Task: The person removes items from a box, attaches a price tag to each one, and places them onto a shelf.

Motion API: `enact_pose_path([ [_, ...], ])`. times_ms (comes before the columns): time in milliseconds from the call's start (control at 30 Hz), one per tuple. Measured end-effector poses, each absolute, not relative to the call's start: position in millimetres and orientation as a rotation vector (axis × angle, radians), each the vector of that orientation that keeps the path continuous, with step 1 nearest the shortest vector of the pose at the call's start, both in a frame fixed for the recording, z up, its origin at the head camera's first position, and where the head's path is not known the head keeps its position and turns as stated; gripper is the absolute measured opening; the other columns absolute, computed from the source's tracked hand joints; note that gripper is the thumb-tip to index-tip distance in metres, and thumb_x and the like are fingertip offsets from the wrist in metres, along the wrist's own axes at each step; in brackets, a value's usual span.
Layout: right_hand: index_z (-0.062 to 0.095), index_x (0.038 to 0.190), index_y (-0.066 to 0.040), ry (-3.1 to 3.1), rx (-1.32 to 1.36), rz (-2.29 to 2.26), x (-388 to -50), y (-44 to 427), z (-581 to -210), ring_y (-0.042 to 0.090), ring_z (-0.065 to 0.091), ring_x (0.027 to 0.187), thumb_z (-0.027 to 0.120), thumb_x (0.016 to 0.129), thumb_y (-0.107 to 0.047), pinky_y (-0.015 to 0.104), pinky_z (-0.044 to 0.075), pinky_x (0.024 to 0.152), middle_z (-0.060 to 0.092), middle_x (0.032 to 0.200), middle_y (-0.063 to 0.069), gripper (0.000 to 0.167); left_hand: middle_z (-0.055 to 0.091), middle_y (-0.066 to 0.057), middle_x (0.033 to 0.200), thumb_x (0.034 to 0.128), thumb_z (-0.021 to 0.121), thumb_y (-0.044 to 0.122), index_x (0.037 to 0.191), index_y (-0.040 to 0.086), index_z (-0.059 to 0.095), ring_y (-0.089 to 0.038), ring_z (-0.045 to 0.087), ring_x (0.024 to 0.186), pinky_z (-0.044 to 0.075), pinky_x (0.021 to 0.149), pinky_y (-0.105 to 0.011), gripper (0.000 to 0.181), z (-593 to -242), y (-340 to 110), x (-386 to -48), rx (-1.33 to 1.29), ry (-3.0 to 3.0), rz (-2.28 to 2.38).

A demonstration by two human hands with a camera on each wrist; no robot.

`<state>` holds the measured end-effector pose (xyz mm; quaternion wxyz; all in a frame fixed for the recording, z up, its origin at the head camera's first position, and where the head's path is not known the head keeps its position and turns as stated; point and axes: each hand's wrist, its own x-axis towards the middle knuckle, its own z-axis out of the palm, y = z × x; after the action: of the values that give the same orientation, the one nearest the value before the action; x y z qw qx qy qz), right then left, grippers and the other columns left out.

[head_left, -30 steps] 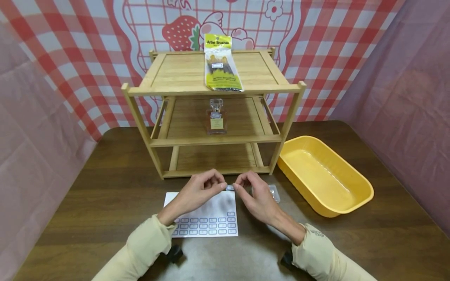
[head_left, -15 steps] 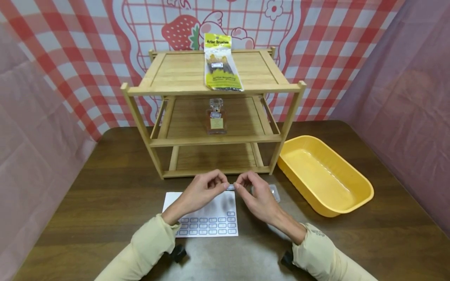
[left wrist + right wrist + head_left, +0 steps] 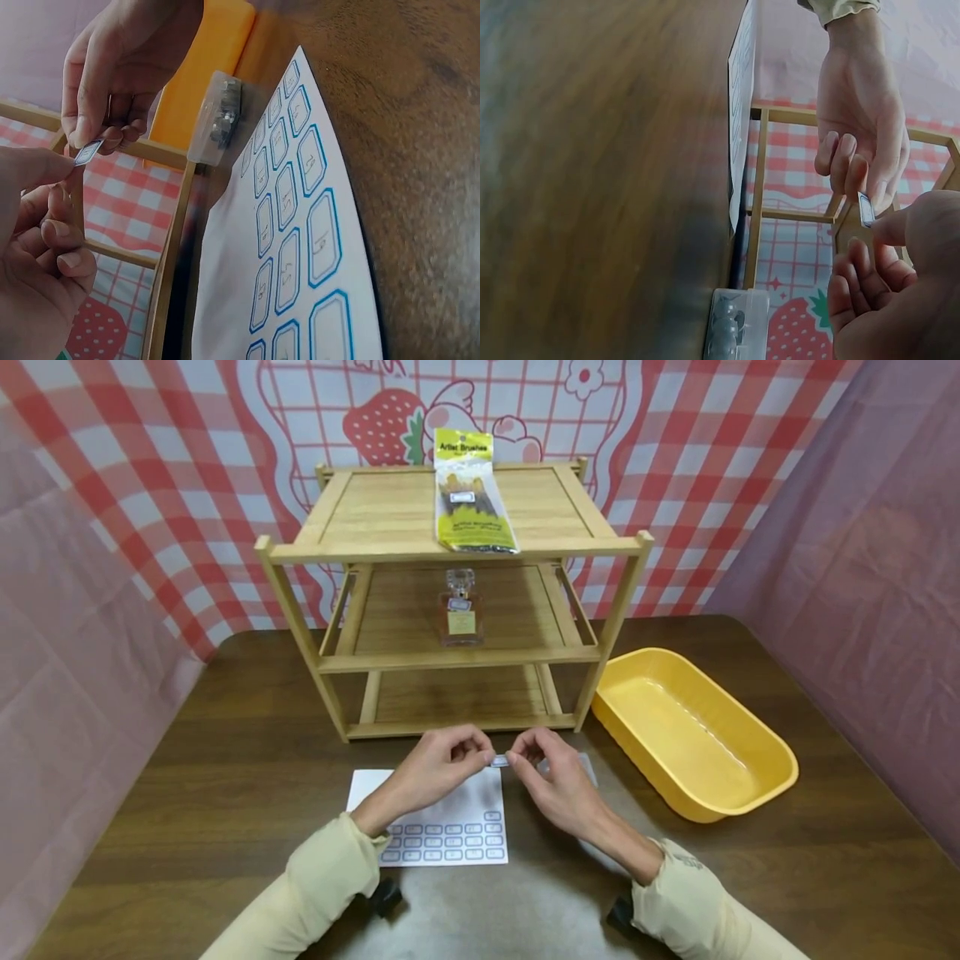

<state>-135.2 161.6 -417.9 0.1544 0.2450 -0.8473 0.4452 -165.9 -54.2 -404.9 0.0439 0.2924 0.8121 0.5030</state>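
Note:
A small white sticker label (image 3: 500,761) with a blue border is stretched between my two hands, above the far edge of the label sheet. My left hand (image 3: 438,768) pinches its left end between thumb and finger. At its other end, the right hand (image 3: 557,781) pinches it the same way. Below lies the white label sheet (image 3: 225,255), with rows of blue-bordered labels bearing handwritten marks too small to read. Beside the right hand, a clear plastic box (image 3: 742,322) holds dark grey pieces; in the head view that hand partly covers it.
A three-tier wooden shelf (image 3: 457,662) stands behind the hands. On its top lies a pack of artist brushes (image 3: 474,497); a perfume bottle (image 3: 461,614) stands on the middle tier. Both bear a small label. A yellow basin (image 3: 693,735) sits to the right on the table.
Both hands have shifted slightly to the right with the label between them. The label's face has tilted and shows a little differently. Shelf, sheet and basin stay where they were.

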Motion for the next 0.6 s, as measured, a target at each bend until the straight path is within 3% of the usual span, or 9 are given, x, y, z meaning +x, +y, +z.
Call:
enact_pose_path([
  [600, 0.062, 0.096, -0.006, -2.478, 0.643, 1.218, -135.0, 176.3, -417.8, 0.015, 0.055, 0.080, 0.070, 0.095, 0.004, 0.032, 0.051, 0.066, 0.058, 0.087, 0.000, 0.014, 0.057, 0.003, 0.083, 0.0973, 0.071, 0.011, 0.097, 0.008, 0.075, -0.013, 0.051, 0.073, 0.043, 0.061, -0.022, 0.005, -408.9, -34.6, -167.9, 0.898, 2.543, 1.561],
])
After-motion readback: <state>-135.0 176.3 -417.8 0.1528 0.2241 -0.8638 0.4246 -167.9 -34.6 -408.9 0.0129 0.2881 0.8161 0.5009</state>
